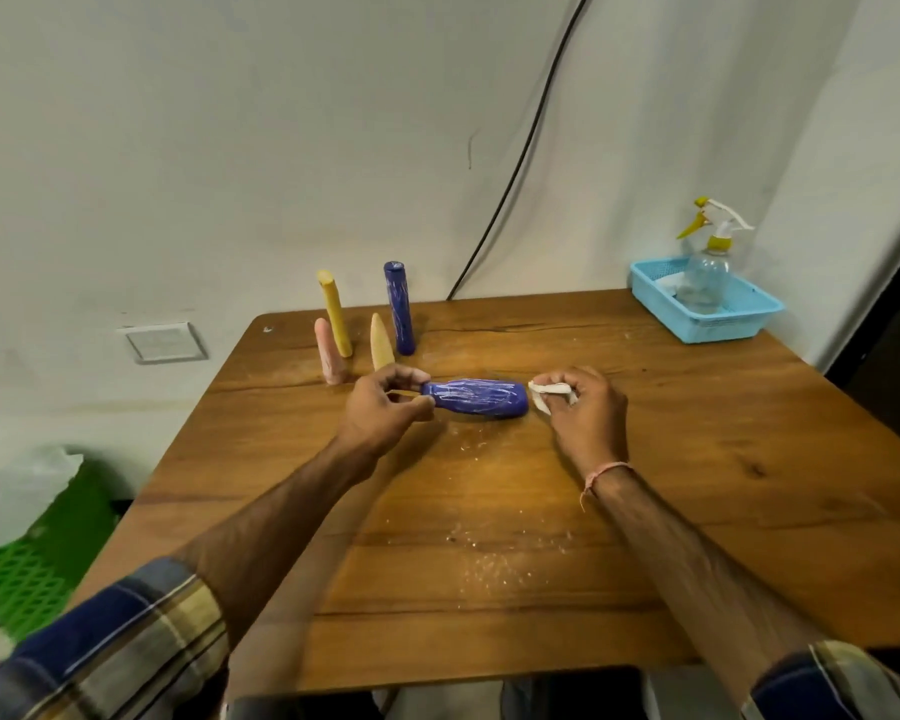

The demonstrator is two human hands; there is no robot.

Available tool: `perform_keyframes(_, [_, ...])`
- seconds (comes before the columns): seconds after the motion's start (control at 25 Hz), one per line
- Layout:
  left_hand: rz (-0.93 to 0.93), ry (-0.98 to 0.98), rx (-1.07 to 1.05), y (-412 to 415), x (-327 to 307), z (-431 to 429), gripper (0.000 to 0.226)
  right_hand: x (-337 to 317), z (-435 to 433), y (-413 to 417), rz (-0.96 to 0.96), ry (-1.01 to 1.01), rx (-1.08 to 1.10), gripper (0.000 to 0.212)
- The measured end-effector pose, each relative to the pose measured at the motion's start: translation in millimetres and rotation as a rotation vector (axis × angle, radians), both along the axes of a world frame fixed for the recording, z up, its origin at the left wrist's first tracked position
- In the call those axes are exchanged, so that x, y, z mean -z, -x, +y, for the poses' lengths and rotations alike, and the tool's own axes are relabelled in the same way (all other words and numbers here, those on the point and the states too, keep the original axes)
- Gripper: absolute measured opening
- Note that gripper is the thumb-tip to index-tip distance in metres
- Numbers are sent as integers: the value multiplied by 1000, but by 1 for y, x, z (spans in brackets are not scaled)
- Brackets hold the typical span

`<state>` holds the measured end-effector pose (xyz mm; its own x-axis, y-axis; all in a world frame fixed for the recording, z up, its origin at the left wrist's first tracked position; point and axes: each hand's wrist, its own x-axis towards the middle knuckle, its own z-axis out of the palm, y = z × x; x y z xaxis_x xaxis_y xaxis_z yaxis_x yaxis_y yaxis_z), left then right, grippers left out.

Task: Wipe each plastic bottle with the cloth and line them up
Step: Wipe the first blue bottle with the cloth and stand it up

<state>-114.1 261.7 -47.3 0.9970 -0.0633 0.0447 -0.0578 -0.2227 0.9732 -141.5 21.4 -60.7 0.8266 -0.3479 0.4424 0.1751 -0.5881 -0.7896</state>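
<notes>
A dark blue plastic bottle with white streaks [476,399] lies sideways over the middle of the wooden tabletop [697,459]. The grip of the left hand [380,407] pinches its narrow end. The grip of the right hand [585,407] is curled round a crumpled white cloth [549,392] at the bottle's base. Behind stand a tall yellow bottle [335,314], short pink bottle [328,356], cream tapered bottle [380,341] and tall blue cylindrical bottle [399,309], close together.

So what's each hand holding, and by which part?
Left hand pinches the lying blue bottle by its narrow neck end; right hand grips the bunched white cloth.
</notes>
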Motion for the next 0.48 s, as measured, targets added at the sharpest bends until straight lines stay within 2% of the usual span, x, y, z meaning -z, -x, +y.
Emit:
perform_keyframes(0.16, [76,120,12,23,22,-16,34,23,-7,12,-124,318,44,26])
perform_keyframes(0.28, [50,113,4,19,33,-21,39,31,-12,10,-142,396,41,34])
perform_keyframes(0.48, [-31,-24,-34,6,43,-23,31,38,-16,0,-127,432,71,33])
